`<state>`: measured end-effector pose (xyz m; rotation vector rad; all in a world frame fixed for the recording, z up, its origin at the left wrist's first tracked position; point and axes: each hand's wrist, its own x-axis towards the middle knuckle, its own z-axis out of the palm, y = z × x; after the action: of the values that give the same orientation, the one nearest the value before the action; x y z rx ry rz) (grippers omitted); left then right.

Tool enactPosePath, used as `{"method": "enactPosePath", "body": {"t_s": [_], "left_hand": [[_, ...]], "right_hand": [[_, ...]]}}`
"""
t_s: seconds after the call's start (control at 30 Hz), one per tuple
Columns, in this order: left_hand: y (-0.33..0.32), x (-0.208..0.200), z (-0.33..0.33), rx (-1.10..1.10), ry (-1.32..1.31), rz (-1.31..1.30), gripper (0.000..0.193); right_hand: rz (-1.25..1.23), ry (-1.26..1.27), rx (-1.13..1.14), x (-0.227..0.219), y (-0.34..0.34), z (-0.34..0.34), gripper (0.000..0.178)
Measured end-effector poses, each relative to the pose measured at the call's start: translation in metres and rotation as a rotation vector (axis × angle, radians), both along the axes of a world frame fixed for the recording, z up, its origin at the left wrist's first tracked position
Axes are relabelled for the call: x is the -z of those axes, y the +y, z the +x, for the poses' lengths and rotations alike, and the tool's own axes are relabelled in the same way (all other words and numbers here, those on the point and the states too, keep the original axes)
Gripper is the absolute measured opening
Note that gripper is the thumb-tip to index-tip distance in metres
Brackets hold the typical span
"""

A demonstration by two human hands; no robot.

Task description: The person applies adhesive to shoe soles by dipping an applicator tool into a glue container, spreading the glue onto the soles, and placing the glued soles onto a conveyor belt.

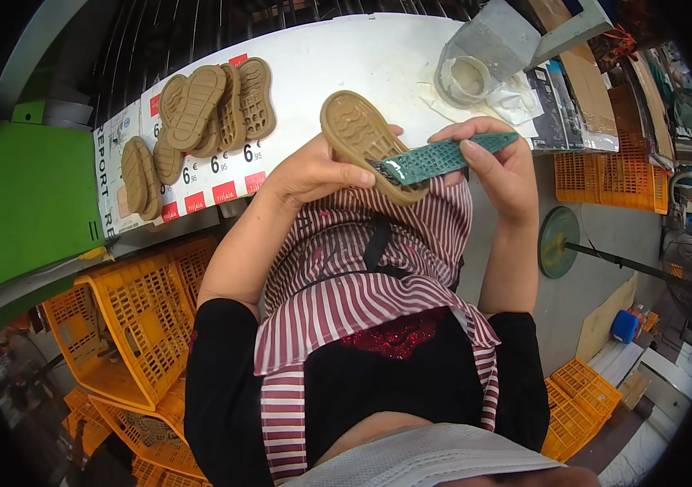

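Observation:
My left hand [322,172] is closed around the side of a tan shoe sole [362,130], held tilted above my lap at the table's near edge. Between the fingers and thumb of my right hand [496,166] is a green textured strip [443,160] with a pointed end. The strip's left end lies over the heel part of the sole, where a dark patch shows. Whether the strip is fixed to the sole I cannot tell. To the left, several more tan soles [200,105] lie piled on the table, some with treads up.
White printed sheets cover the table [322,57]. A clear plastic container [488,49] with a small whitish cup [468,79] stands at the back right beside crumpled paper [516,99]. Orange crates [139,325] stand at the lower left. A green panel [29,195] is on the far left.

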<state>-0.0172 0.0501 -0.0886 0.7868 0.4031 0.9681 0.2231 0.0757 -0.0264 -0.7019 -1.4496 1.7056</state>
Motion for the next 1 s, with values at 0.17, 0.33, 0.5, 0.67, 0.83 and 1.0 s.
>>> {"method": "enactPosePath", "body": {"t_s": [0.17, 0.33, 0.5, 0.67, 0.83, 1.0], "left_hand": [[-0.007, 0.000, -0.005, 0.025, -0.164, -0.069, 0.064], [-0.015, 0.001, -0.009, 0.024, -0.173, -0.125, 0.057], [-0.013, 0.006, -0.009, 0.135, -0.271, -0.217, 0.049], [-0.007, 0.013, -0.008, 0.349, -0.313, -0.259, 0.049], [-0.015, 0.012, -0.005, 0.337, -0.314, -0.262, 0.051], [-0.016, 0.022, -0.004, 0.257, -0.484, -0.177, 0.051]], "right_hand": [[-0.018, 0.080, 0.030, -0.005, -0.010, -0.005, 0.016], [0.014, 0.023, -0.042, -0.014, -0.008, -0.013, 0.017], [0.067, -0.004, -0.170, -0.019, 0.003, -0.020, 0.017], [0.133, -0.178, -0.328, -0.030, 0.016, -0.027, 0.017], [0.210, -0.253, -0.411, -0.038, 0.018, -0.028, 0.017], [0.277, -0.251, -0.076, -0.024, 0.024, -0.010, 0.017]]}}
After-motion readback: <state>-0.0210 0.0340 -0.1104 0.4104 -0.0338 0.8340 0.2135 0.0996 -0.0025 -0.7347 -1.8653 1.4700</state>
